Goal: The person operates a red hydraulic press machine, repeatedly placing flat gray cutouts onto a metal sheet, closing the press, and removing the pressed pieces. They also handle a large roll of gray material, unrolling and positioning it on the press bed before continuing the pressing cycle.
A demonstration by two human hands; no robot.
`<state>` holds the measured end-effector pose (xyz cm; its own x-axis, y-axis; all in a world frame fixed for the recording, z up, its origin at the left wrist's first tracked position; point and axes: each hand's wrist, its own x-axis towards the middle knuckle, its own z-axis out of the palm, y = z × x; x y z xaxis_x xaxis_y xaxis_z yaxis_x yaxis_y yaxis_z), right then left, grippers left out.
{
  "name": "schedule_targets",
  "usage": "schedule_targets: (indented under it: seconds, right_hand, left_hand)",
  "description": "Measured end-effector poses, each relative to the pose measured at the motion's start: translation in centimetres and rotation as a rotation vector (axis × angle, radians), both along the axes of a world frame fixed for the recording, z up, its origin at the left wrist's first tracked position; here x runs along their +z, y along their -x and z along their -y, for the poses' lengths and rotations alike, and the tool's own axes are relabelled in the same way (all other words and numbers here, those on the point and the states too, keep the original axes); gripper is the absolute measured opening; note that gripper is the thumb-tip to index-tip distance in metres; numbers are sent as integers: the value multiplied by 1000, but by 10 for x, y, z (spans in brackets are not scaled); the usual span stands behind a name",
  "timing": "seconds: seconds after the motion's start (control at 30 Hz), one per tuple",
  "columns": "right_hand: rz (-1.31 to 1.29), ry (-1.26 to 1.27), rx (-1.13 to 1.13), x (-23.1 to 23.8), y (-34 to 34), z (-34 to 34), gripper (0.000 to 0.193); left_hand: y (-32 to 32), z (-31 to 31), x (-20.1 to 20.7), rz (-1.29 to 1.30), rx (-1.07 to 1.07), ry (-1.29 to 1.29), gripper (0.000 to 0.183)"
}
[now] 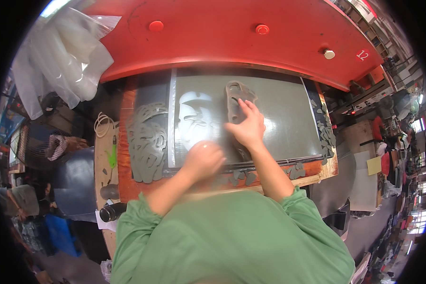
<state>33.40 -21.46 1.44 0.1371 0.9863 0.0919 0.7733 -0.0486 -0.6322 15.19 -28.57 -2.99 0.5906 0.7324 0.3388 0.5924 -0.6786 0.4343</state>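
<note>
A sole-shaped cutting die (233, 87), brownish with openings in it, stands on a dark grey sheet (286, 113). My right hand (248, 125) is over the lower part of the die, thumb and fingers spread apart; it appears to touch the die and hides part of it. To the left, my left hand (203, 162) hovers near the front edge of the sheet. Motion smears its fingers, which look curled, and I cannot make out anything in them. Just beyond it lies a bright white sole-like shape (194, 118) with curved cut-outs.
Grey cut-out pieces (147, 142) are piled left of the sheet, with more scraps (324, 135) along the right. A red machine beam (213, 38) with buttons spans the far side. Clear plastic bags (64, 57) hang at upper left. A black cylinder (111, 212) lies at lower left.
</note>
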Motion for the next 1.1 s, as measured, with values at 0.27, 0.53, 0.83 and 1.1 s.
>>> schedule_targets:
  seconds: [0.27,0.53,0.83,1.1]
  right_hand:
    - [211,61,-65,-22,35,-7,81]
    - [219,74,-81,-26,34,-5,81]
    - [-20,-353,185,-30,-49,17,59]
    - [272,-335,267,-91,-102,137,27]
  left_hand:
    - [22,44,-6,-69,210,-97,61]
    - [21,43,-24,-51,248,-168,42]
    - [26,19,-33,-76,245,-315,36]
    - [35,6,-30,-70,240,-322,38]
